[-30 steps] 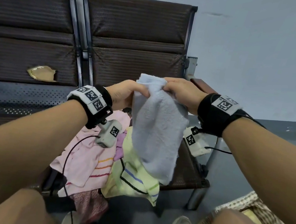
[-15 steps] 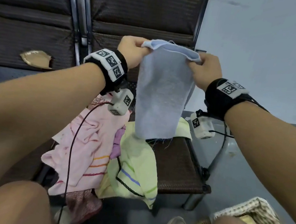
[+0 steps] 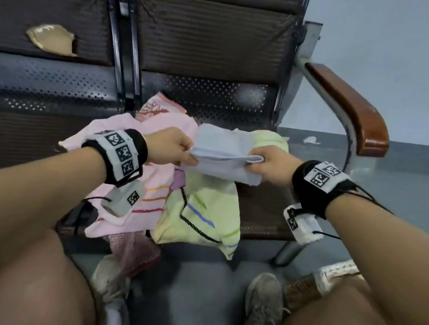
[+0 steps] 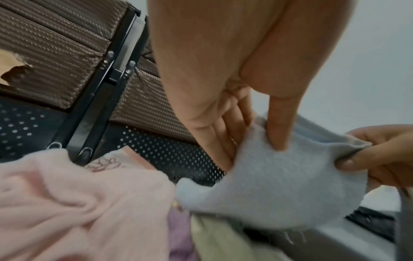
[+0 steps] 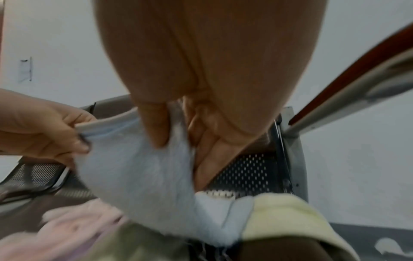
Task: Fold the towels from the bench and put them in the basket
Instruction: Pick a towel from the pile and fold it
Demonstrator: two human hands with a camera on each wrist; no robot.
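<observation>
1. Over the bench [image 3: 263,218] seat, both hands hold a light blue towel [image 3: 224,161], doubled over, just above the pile.
2. Left hand [image 3: 169,145] pinches its left end, thumb on top; right hand [image 3: 276,162] has the same kind of grip on the right end.
3. Underneath, a pink towel [image 3: 149,170] and a yellow-green striped towel [image 3: 209,210] lie crumpled on the seat.
4. Basket [image 3: 328,281] sits on the floor by the right knee.

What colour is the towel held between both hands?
Pale blue, plain with no stripes: the towel shows best in the head view.
</observation>
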